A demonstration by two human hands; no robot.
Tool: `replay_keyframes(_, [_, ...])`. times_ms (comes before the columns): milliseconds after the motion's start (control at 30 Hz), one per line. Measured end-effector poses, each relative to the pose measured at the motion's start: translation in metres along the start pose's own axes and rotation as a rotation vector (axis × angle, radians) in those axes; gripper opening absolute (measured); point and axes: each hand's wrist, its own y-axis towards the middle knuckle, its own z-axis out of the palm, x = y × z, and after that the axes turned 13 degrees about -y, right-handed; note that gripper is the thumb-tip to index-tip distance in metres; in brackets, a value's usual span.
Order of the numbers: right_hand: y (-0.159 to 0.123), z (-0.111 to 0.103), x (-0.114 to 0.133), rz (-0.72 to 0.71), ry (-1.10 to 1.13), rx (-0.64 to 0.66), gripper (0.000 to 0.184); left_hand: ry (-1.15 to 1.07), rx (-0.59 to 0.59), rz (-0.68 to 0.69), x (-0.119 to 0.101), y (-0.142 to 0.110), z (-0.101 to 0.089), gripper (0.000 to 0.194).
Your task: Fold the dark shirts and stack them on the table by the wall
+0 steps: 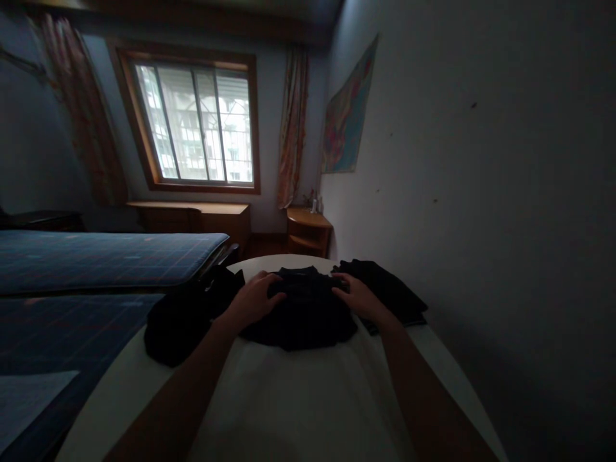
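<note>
A black garment [303, 321] lies bunched on a pale round-edged table [308, 398], straight in front of me; its exact kind is lost in the dark. My left hand [255, 298] grips its left upper part, fingers curled over the cloth and thumb nearer to me. On the opposite side, my right hand [359, 298] holds the right upper part in a similar way. Beside my left forearm sits a crumpled heap of black cloth [178, 324]. Past my right hand, another black piece of clothing [385, 289], flat and folded-looking, reaches the table's right edge.
To the left stands a bed with a blue checked mattress [106, 256]. A plain wall [481, 256] runs close along the right. Beyond the table are a wooden desk [221, 208], a corner shelf [310, 221] and a window [197, 122] between curtains.
</note>
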Motion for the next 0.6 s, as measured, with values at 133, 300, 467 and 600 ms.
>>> replay_keyframes(133, [-0.011, -0.004, 0.008, -0.102, -0.037, 0.28, 0.043, -0.106, 0.207, 0.107, -0.008, -0.004, 0.018, 0.047])
replay_keyframes(300, [-0.021, -0.005, 0.019, -0.022, -0.153, 0.548, 0.044, -0.114, 0.222, 0.139, -0.005, 0.0, 0.038, 0.025])
replay_keyframes(467, [-0.024, -0.012, 0.031, -0.082, -0.173, 0.443, 0.04, -0.205, -0.228, 0.068, 0.005, 0.013, 0.014, 0.029])
replay_keyframes(600, [-0.025, -0.01, 0.032, -0.111, -0.221, 0.48, 0.057, -0.179, -0.334, -0.193, 0.01, 0.017, -0.01, 0.036])
